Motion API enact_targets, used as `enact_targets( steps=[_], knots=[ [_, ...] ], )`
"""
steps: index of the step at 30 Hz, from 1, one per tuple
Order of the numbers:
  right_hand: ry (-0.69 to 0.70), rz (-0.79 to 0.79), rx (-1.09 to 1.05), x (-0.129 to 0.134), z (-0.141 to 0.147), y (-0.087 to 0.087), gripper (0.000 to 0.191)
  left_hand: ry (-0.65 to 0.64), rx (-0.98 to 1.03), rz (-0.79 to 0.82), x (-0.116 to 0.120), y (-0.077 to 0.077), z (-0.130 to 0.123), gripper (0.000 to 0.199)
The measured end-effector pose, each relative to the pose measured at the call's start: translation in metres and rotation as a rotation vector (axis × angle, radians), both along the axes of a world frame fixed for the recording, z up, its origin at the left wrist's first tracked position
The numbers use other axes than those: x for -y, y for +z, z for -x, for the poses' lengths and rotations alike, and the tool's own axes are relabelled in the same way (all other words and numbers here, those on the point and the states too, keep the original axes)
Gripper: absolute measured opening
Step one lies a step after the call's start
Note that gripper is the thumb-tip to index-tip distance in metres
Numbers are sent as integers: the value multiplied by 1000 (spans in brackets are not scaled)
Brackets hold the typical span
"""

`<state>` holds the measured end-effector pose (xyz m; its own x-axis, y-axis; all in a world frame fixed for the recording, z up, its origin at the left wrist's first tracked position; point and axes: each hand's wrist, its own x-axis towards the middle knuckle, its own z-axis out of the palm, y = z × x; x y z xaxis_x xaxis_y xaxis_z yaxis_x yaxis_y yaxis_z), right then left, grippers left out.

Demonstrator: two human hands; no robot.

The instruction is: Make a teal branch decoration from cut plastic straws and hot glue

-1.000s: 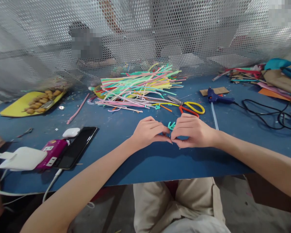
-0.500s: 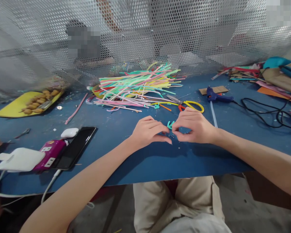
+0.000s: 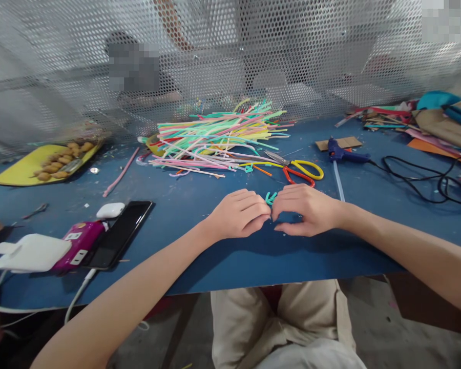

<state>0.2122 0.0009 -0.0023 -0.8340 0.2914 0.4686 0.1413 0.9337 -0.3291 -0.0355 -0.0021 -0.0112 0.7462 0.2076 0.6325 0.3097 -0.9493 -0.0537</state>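
A short bent piece of teal pipe cleaner (image 3: pixel 270 198) sticks up between my two hands, over the blue table. My left hand (image 3: pixel 241 214) is closed on it, thumb pressed to the fingers. Close on the other side, my right hand (image 3: pixel 302 209) has its thumb apart from its curled fingers, its fingertips beside the teal piece. Whether they touch it I cannot tell. Just beyond my right hand lie scissors (image 3: pixel 311 167) with one red and one yellow handle. Behind them is a pile of many-coloured pipe cleaners (image 3: pixel 215 136), with a small teal twisted piece (image 3: pixel 248 168) at its front.
A blue glue gun (image 3: pixel 348 154) with a black cable lies to the right. At left are a phone (image 3: pixel 119 233), a purple power socket (image 3: pixel 79 246), a white charger (image 3: pixel 33 252) and a yellow tray (image 3: pixel 17 171) of brown pods. A perforated metal screen (image 3: pixel 215 61) stands behind the table.
My left thumb has closed against its fingers at the teal piece. My right thumb and fingers have parted, and that hand has dropped slightly toward me, uncovering the red scissors handle.
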Motion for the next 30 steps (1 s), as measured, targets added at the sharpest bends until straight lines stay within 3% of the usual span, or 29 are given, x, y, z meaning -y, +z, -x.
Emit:
enact_targets(
  steps=[12,22,24,27,30],
  knots=[
    [-21,30,-64,-7,-9,-1,20,-3,84,84,-2,2,1,4],
    [-48,85,-87,-10,-13,-2,27,129,35,32,-3,2,3,17],
    [-77,32,-99,-11,-14,-1,25,157,14,53,-4,0,2,14],
    [-158,-14,-165,-12,-15,2,30,216,-29,99,-7,-4,2,25],
    [-256,-54,-229,-15,-18,6,32,235,-93,93,-9,-8,3,18]
  ],
)
